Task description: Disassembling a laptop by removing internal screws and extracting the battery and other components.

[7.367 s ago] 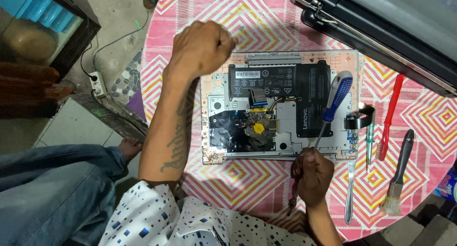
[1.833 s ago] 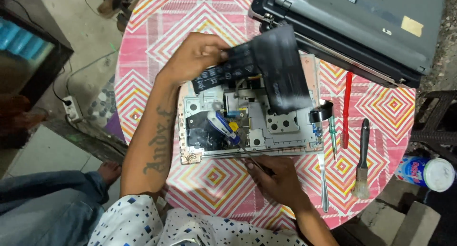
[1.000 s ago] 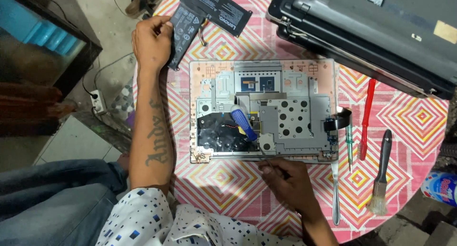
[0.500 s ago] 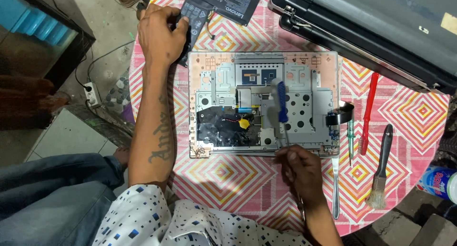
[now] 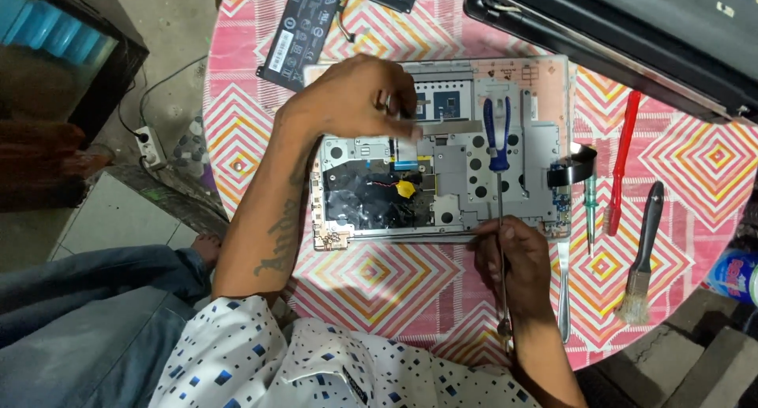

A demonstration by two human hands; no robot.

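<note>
An opened laptop base [image 5: 521,108] lies on the round pink patterned table [image 5: 371,274], its metal frame and a small yellow coin cell [image 5: 405,189] exposed. My left hand [image 5: 355,100] rests on the upper left of the base, fingertips on a thin silver strip [image 5: 450,127]. My right hand [image 5: 513,254] sits at the base's near edge and grips the shaft of a blue-handled screwdriver [image 5: 496,132], whose handle lies over the frame. A flat black battery [image 5: 308,33] lies on the table beyond the base.
Another dark laptop [image 5: 632,29] is at the top right. Right of the base lie a red screwdriver [image 5: 624,163], a green tester [image 5: 590,211], a brush [image 5: 643,250] and a metal tool [image 5: 562,290]. A power strip [image 5: 150,144] lies on the floor at left.
My left hand lifted the black battery out, laid it on the table beyond the base, then came back onto the frame. My right hand shifted right with the blue screwdriver.
</note>
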